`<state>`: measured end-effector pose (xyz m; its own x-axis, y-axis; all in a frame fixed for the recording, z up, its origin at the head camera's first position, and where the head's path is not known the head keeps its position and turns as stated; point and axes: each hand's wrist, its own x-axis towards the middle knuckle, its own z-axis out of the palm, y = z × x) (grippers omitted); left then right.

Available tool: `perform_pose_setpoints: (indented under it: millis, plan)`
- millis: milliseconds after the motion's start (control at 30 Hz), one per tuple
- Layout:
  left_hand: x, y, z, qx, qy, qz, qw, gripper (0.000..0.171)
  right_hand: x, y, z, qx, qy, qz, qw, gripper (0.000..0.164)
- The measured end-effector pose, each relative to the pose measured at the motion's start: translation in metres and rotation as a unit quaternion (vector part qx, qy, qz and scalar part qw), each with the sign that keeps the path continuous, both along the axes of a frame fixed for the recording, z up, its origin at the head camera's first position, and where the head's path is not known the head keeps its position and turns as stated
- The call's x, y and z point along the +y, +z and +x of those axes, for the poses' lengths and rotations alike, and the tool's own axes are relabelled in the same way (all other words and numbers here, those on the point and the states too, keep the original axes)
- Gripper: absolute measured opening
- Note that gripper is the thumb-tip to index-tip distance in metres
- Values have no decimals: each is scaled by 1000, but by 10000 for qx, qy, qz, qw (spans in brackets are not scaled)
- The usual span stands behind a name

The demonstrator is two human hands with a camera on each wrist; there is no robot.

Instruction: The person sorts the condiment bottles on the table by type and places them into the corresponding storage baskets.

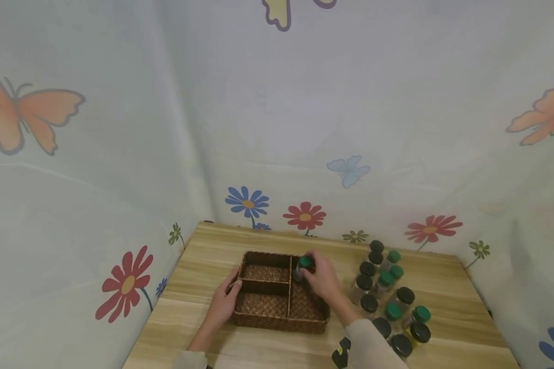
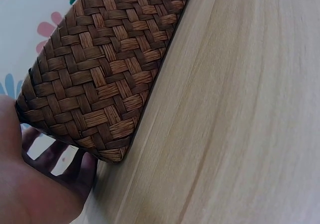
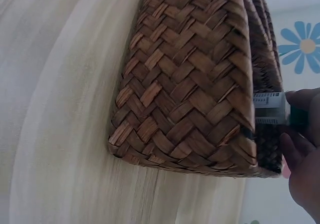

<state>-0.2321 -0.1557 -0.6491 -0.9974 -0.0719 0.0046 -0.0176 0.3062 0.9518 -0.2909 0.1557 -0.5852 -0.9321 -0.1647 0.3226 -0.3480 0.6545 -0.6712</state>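
Observation:
A brown woven basket (image 1: 277, 322) with three compartments stands on the wooden table. My left hand (image 1: 223, 298) grips its left side, thumb at the rim and fingers against the outer wall; the left wrist view shows these fingers at the corner of the woven wall (image 2: 110, 59). At the far end of the long right compartment, my right hand (image 1: 324, 279) pinches a small glass jar with a green lid (image 1: 304, 263). In the right wrist view the jar's white label (image 3: 267, 100) shows, its lower part hidden behind the basket wall. The two left compartments hold nothing.
Right of the basket stand several glass jars, some with black lids (image 1: 405, 295) and some with green lids (image 1: 422, 313), close to my right forearm. A curtain with flowers and butterflies (image 1: 277, 128) hangs behind and beside the table (image 1: 184, 287).

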Motion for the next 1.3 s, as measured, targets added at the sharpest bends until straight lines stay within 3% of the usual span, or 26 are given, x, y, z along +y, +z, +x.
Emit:
perform_pose_setpoints:
  millis: [300,833,1300]
  plan:
    - [2,2,1,7,35,9,10000,54,-2,-14,-11,35,-1,175,9998,38]
    - [0,2,4,-98,-43,120,9999,56,-7,-31,-8,582,-128,367,9975,42]
    - [0,3,3,-77,-44,91,9999,55,-8,-26,-6,136,-292,292,9991,46]
